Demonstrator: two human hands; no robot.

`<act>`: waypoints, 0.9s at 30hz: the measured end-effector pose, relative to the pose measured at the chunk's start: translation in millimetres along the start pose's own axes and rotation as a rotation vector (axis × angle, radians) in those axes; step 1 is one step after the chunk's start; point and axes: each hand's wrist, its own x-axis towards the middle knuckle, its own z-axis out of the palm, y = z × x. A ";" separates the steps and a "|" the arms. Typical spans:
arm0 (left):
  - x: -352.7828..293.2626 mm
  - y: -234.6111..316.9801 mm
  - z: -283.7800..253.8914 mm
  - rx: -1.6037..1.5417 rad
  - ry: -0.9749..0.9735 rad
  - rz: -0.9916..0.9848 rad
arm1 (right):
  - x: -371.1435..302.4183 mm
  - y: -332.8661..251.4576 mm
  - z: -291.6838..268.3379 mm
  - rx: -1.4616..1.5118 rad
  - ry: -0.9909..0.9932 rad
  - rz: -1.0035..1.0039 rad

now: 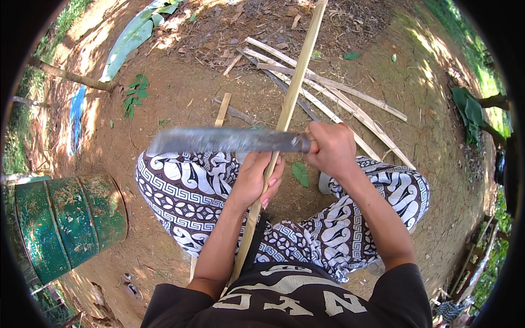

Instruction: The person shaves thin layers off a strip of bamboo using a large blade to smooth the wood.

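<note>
My left hand (257, 179) is closed around a long pale wooden strip (296, 82), which slants from beside my body up to the far edge of the view. Gripped by its handle in my right hand (331, 146) is a machete (229, 140), its broad blade pointing left and blurred toward the tip. The blade lies across the strip just beyond my left fingers; whether it touches the wood I cannot tell. Both forearms reach in over my patterned trousers.
Several split wooden strips (350, 101) lie on the dirt ahead to the right. A short wood piece (222, 110) rests beyond the blade. At the left lies a rusty green drum (71, 221). A large leaf (131, 41) and a blue strip (76, 120) are farther off.
</note>
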 end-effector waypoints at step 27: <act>-2.1 -1.8 -0.1 -0.149 -0.016 0.003 | 5.2 1.0 -2.9 -0.163 0.067 -0.122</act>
